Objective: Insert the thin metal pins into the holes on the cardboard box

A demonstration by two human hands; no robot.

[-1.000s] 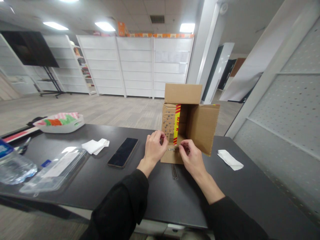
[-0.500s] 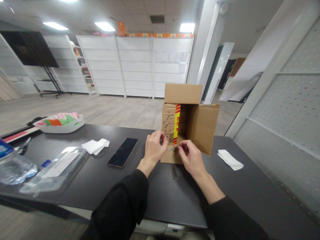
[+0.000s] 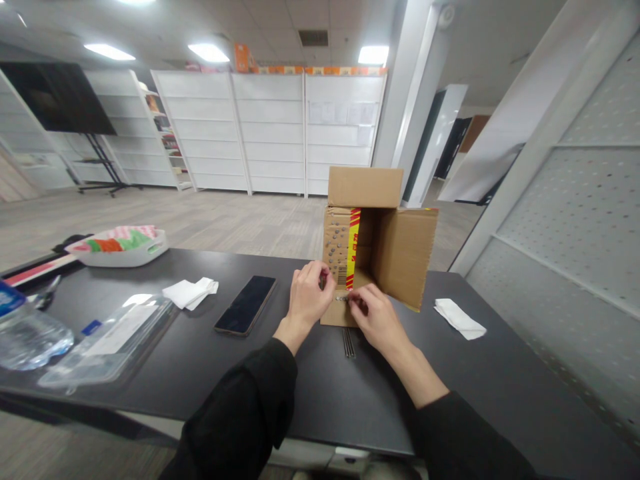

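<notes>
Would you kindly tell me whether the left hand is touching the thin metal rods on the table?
Apart: the head view shows dark tabletop plainly between the left hand and the metal rods.

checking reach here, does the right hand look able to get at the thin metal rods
Probably yes: the thin metal rods lie close by the right hand, and their near ends are uncovered on the dark table.

Left hand (image 3: 307, 297): showing at frame centre, fingers curling toward thumb | Right hand (image 3: 377, 317): angling inward, slightly lower and right, fingers bending toward thumb | Left arm (image 3: 240, 407), right arm (image 3: 465, 433): slanting from lower left and lower right, black sleeves leaving wrists bare
</notes>
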